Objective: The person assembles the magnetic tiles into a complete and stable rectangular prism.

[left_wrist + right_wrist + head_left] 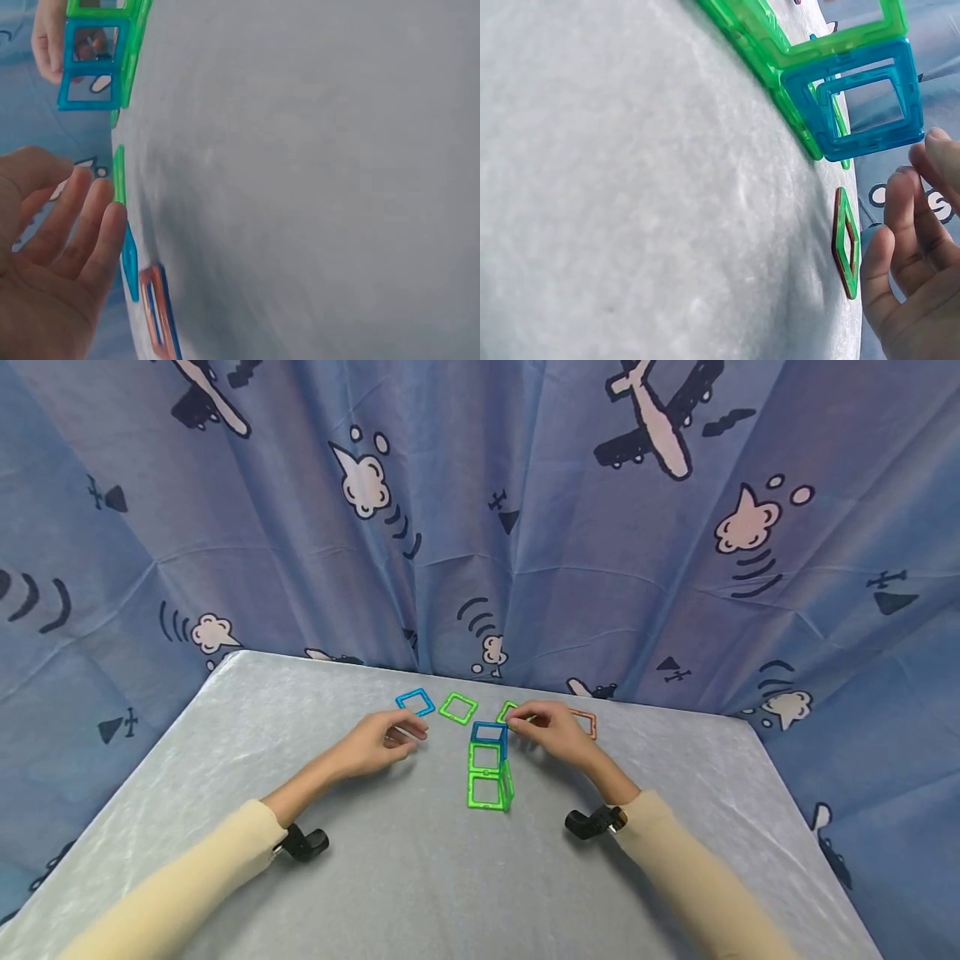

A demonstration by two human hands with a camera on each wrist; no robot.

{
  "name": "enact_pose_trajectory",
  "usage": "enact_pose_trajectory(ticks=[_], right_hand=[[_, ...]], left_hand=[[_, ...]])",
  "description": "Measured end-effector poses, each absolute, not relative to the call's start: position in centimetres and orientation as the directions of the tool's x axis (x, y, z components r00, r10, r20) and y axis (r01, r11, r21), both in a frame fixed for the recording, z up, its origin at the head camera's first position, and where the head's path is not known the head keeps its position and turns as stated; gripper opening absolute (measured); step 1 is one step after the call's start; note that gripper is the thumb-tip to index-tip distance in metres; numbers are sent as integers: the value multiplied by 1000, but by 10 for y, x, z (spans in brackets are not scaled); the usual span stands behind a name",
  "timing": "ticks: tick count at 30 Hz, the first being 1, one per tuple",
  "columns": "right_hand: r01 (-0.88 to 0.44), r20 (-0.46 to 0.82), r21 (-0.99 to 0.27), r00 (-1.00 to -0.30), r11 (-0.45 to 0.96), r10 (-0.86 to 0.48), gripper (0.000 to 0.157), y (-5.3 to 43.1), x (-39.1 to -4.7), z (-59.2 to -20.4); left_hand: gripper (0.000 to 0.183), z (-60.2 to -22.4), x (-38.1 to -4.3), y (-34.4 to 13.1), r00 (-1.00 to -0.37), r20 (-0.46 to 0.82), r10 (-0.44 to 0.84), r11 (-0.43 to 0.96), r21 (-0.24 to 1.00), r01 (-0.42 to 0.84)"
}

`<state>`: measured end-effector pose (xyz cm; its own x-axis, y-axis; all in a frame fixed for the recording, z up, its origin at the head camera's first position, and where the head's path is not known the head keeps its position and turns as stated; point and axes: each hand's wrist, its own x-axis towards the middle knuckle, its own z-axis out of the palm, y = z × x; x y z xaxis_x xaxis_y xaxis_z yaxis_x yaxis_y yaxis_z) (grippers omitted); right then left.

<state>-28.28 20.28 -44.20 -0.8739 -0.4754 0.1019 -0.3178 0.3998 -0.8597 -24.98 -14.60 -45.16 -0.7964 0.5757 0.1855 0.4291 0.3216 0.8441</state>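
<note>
A small build of square magnetic tiles stands mid-table: green tiles [486,774] in front, blue tiles [490,724] at the back. My right hand [551,731] is beside the build's right side, its thumb [939,142] and fingertips right at a corner of a blue tile [874,146], with the other fingers loosely bent. To the left of the build, my left hand [386,743] is raised over the table with relaxed fingers spread and nothing between them. In the left wrist view its palm [45,300] faces the camera.
Behind the hands lie a loose blue tile [416,703], a green tile [458,708], another green tile [507,710] partly hidden by the right hand, and an orange tile [592,725]. A patterned curtain [450,527] hangs along the far edge of the pale cloth-covered table [375,877].
</note>
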Motion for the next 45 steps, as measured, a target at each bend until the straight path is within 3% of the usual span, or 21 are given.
enact_pose_trajectory(ticks=[19,33,45], right_hand=[[-337,109,-873,-840,353,-531,20,198,-287,-441],[-308,81,-881,-847,360,-526,22,199,-287,-440],[-299,69,-888,-839,350,-540,20,194,-273,-421]], left_hand=[[35,-443,-219,-209,-843,203,498,375,826,420],[40,-448,-226,-228,-894,206,398,480,784,394],[52,-455,-239,-214,-856,214,471,515,721,463]])
